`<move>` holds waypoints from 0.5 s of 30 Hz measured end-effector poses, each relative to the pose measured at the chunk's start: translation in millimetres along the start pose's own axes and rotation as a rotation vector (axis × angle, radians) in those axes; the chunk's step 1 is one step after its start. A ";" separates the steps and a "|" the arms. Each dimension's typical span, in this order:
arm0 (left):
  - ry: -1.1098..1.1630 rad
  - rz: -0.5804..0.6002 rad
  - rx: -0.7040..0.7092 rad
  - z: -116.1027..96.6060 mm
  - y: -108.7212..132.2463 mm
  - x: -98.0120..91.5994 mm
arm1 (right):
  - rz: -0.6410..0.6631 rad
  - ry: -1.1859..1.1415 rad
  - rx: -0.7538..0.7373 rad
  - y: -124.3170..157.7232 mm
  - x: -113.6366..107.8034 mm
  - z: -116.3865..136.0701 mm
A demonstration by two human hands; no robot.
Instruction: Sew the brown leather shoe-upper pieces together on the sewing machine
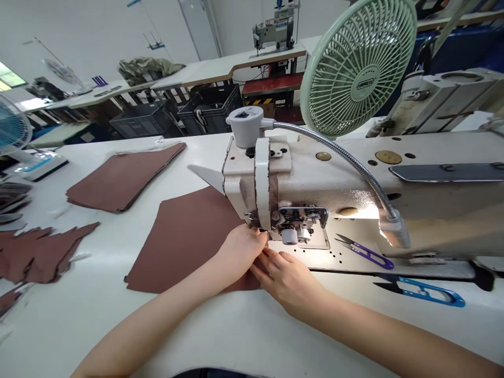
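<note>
A brown fabric piece (189,236) lies flat on the white table, its right end under the head of a sewing machine (244,184). My left hand (244,247) is closed on the fabric beside the needle area, fingers curled and their tips partly hidden by the machine head. My right hand (289,283) meets it from the right, its fingers close together on the fabric's edge just in front of the machine. The needle and presser foot are hidden behind my hands and the machine head.
Purple thread snips (368,253) lie on the machine bed, blue snips (429,291) on the table to the right. A brown fabric stack (126,176) and smaller cut pieces (47,252) sit left. A flexible lamp (394,228) and green fan (360,73) stand over the machine.
</note>
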State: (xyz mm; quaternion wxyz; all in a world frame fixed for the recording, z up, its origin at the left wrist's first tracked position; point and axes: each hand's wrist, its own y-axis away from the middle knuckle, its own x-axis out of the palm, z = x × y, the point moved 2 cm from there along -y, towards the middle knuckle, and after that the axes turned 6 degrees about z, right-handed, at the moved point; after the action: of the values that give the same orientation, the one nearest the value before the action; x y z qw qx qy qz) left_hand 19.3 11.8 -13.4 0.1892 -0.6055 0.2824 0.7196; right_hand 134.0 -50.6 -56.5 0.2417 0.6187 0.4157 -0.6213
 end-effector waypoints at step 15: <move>-0.003 0.196 -0.109 -5.5 5.0 -9.3 | -0.280 0.071 0.027 -5.8 9.1 12.1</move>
State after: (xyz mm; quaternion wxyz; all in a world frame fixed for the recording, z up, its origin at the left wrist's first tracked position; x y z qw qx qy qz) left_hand 22.2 5.1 -4.0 0.0851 -0.5833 0.3006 0.7497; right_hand 121.4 -55.3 -65.3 0.1293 0.5795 0.4979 -0.6321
